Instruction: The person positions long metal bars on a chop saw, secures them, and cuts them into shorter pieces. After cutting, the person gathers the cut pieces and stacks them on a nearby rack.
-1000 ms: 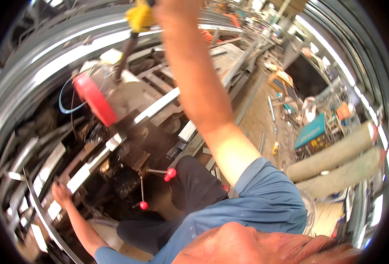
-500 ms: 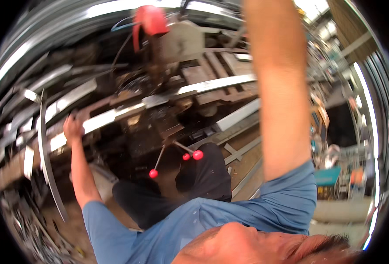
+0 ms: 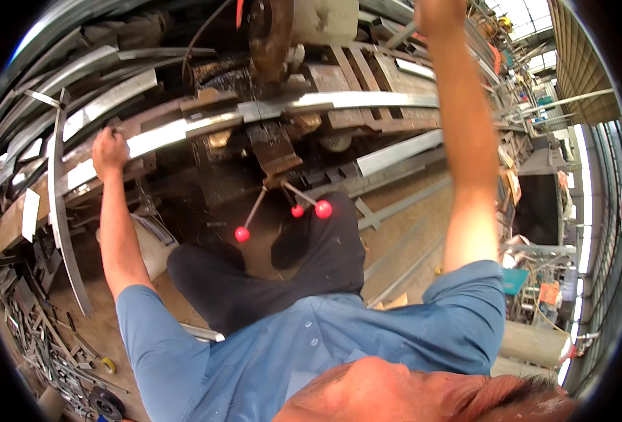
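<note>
Fingers [image 3: 119, 139] of our left hand [image 3: 109, 154] curl over a silver metal bar [image 3: 160, 138] near its left end and look to be grasping it, though the underside of the grip is hidden. Our right hand [image 3: 441, 14] reaches forward to the top border of the view, blurred and cut off, so we cannot tell whether its fingers are released or clenched.

Crosswise in front of us, the bar lies over the slatted machine bed [image 3: 348, 70], running past a rusty clamp block [image 3: 215, 125] until our right forearm [image 3: 469, 141] hides it. We cannot tell whether it is one length or two pieces end to end. A rounded brown saw head [image 3: 274, 42] stands at the far side of the bar's middle. At the bed's near edge, close to our knees [image 3: 325, 243], a spoked handle [image 3: 300, 193] ends in red ball knobs [image 3: 323, 209]. Left of our left hand, a narrow metal strip [image 3: 57, 183] crosses the bar's end.

We judge the bar stiff, fairly heavy and not fragile; its smooth faces may slip in bare fingers, and its ends may be sharp. The best hold seems the uncovered stretch between our left hand and the clamp block, palm on top.
</note>
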The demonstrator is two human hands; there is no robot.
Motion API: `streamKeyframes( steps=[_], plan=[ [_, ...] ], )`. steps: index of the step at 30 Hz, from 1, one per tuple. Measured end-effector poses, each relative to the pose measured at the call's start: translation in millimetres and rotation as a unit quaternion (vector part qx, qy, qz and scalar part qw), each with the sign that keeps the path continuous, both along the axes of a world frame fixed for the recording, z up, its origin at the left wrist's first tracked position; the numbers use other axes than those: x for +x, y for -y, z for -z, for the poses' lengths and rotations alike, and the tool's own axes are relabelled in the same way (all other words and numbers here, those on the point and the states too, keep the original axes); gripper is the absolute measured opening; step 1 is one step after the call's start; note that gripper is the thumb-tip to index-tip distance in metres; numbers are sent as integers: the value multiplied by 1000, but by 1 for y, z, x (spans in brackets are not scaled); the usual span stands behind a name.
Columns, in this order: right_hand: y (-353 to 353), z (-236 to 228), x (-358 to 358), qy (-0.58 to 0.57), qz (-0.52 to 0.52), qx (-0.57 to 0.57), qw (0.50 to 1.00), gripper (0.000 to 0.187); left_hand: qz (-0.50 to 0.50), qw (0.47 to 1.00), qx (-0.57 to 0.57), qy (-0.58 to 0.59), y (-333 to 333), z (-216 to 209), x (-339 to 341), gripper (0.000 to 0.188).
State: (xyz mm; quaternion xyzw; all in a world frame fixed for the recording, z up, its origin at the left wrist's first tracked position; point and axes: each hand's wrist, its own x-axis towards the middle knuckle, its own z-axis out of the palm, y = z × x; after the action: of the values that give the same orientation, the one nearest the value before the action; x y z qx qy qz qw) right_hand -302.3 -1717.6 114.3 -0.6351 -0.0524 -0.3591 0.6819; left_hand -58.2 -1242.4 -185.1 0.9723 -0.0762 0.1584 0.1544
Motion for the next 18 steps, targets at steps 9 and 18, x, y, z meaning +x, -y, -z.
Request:
streamKeyframes(
  steps=[9, 18],
  plan=[
    [-67, 254, -223, -121, 168, 340, 917, 81, 7, 1000, -15, -25, 20, -11, -10, 32],
    [-292, 222, -185, -162, -323, -186, 914, 57, 26, 999, -23, -20, 22, -18, -13, 31]
  ],
)
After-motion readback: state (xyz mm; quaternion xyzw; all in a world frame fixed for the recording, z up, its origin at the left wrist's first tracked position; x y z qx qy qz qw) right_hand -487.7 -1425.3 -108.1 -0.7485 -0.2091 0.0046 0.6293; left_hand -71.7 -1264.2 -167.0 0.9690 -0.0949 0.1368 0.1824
